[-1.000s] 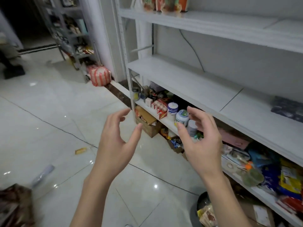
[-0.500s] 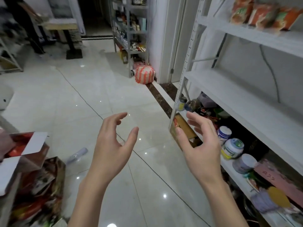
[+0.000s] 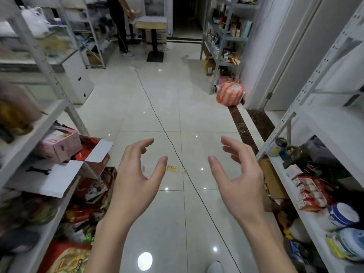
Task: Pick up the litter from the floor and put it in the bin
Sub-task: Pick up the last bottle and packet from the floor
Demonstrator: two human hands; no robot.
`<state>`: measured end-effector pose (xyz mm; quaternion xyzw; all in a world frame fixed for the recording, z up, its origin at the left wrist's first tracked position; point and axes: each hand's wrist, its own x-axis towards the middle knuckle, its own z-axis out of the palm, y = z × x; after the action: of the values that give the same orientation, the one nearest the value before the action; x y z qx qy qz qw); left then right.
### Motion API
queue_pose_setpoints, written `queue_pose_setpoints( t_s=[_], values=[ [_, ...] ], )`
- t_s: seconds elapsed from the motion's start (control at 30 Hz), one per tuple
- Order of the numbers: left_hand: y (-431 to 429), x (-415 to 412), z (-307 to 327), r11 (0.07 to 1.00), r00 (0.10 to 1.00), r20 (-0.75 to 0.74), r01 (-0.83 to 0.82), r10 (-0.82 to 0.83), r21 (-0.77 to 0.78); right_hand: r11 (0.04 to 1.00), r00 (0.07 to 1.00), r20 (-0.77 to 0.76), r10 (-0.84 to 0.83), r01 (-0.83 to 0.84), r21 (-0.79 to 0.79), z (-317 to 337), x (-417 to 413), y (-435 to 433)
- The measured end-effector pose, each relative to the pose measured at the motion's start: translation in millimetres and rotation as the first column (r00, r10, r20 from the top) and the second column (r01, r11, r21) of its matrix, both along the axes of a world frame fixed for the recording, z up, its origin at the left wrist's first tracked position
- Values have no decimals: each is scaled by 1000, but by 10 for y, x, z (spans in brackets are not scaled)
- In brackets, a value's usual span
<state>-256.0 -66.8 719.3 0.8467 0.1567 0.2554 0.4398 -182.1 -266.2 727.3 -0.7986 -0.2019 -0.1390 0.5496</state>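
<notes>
Recorded left hand [image 3: 137, 180] and right hand [image 3: 240, 178] raised side by side over the tiled floor [image 3: 167, 119], palms turned toward each other. Found both wide, fingers loosely curved, gripping nothing, well apart from one another.

Located litter on the floor: small yellow wrapper [image 3: 173, 168], seen in the gap between the hands, just left of a thin dark cable [image 3: 157, 115] running from far to near. Noted a tiny pale scrap [image 3: 185, 170] just right of the wrapper, at the cable; could not tell whether touching it. Logged a bluish scrap [image 3: 143, 168] at the left hand's edge, partly hidden.

Logged a stocked left shelf [image 3: 39, 125] and right shelf [image 3: 325, 123], an open cardboard box [image 3: 94, 154] near left, a striped orange-and-white bag [image 3: 229, 93] far right by the wall.
</notes>
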Motion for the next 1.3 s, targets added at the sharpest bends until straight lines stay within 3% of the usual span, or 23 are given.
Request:
queue_pose_setpoints(
  t_s=[0.37, 0.6, 1.0, 1.3],
  values=[
    [-427, 1169, 221, 990, 995, 0, -100, 100, 96, 985, 995, -15, 94, -91, 148, 89, 1435, -308],
    [-420, 1476, 198, 970, 978, -23, -203, 208, 134, 966, 983, -26, 181, -172, 191, -78, 1951, -91],
    [774, 1742, 13, 921, 934, -10, -350, 357, 171, 930, 939, -13, 345, -340, 139, -160, 2397, 1211],
    [2014, 2175, -247, 928, 928, -58, -363, 368, 90, 955, 955, -25, 295, -294, 33, -307, 2893, 2314]
  ],
)
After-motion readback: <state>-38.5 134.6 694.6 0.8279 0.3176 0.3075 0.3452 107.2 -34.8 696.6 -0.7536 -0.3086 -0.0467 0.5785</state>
